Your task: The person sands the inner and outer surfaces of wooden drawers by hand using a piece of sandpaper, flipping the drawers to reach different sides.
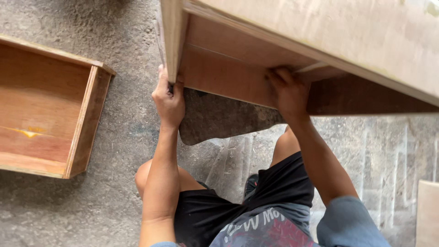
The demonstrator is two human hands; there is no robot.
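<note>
A large plywood cabinet piece fills the upper right, its underside facing me. My left hand is closed around the lower edge of its pale side panel, fingers wrapped round the wood. My right hand presses flat against the brown inner panel just under a pale rail, fingers tucked into the corner. Both forearms reach up from my lap. I am crouched, knees bent, in black shorts.
An open wooden drawer box lies on the rough concrete floor at the left. A pale board stands at the lower right edge. A dark shoe shows between my knees.
</note>
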